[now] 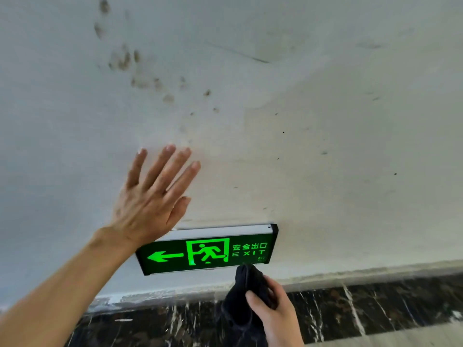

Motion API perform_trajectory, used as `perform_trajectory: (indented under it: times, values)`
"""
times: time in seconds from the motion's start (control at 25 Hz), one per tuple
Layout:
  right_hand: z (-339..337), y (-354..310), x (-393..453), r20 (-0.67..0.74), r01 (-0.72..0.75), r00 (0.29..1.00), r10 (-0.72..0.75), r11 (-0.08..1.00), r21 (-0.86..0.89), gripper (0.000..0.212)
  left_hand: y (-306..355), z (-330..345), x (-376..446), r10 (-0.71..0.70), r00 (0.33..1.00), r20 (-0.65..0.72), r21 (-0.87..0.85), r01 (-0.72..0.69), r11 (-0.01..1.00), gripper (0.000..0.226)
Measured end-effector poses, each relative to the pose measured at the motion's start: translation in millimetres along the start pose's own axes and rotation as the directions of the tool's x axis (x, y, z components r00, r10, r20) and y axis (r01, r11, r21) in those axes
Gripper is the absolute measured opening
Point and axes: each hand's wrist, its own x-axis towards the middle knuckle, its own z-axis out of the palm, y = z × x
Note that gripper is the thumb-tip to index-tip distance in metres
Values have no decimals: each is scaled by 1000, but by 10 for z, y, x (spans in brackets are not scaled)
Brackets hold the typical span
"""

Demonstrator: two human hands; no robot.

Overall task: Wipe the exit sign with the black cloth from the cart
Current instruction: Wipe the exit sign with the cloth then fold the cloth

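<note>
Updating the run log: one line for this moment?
left hand: flat on wall | right hand: holds black cloth | cloth tip at exit sign lower edge

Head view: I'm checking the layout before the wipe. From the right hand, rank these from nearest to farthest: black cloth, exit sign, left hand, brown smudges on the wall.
1. Black cloth, in the right hand's grip.
2. Exit sign, just above the cloth.
3. Left hand, flat on the wall, up-left of the sign.
4. Brown smudges, high up on the left.
</note>
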Motion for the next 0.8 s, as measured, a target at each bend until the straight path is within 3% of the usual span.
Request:
perform_trajectory:
  times: [0.08,0.12,0.16,0.2,0.24,0.28,0.32,0.36,0.44,0.56,0.68,0.76,0.8]
  values:
    - [-27,-109,-53,14,20,1000,-20,1000,19,40,506,-102,-300,-194,963,189,-246,238,940,64]
    - [-20,-147,-72,21,28,999,-29,999,28,41,781,-161,-460,-342,875,344,-405,466,786,61]
    - [4,-179,-92,28,38,999,-39,999,30,43,1033,-223,-598,-462,707,536,-515,707,484,58]
    - [34,-207,-114,41,44,998,-45,999,28,44,1253,-275,-714,-500,516,695,-535,837,119,56]
    - [67,-225,-128,55,44,997,-45,999,26,45,1417,-316,-806,-462,346,816,-481,851,-212,53]
    - [102,-233,-141,69,38,997,-39,999,20,45,1520,-341,-887,-357,214,909,-373,798,-473,48]
    - [139,-239,-161,90,28,995,-29,1000,7,44,1572,-359,-964,-232,139,963,-259,718,-646,45]
    - [183,-238,-189,119,17,993,-15,1000,-19,43,1587,-369,-1041,-128,117,985,-173,642,-747,44]
    - [277,-210,-272,184,24,983,-2,993,-117,40,1559,-389,-1160,-44,126,991,-105,532,-840,48]
    - [385,-217,-423,309,159,950,-36,911,-382,31,1460,-430,-1254,-86,90,992,-118,458,-881,50]
    - [467,-366,-480,444,415,882,-156,703,-577,24,1306,-430,-1361,-220,15,975,-208,399,-893,43]
    - [530,-543,-420,476,605,797,-373,501,-620,28,1214,-397,-1454,-287,-66,956,-236,409,-882,32]
    - [560,-661,-365,461,683,712,-530,367,-632,36,1177,-385,-1507,-316,-113,942,-246,408,-879,27]
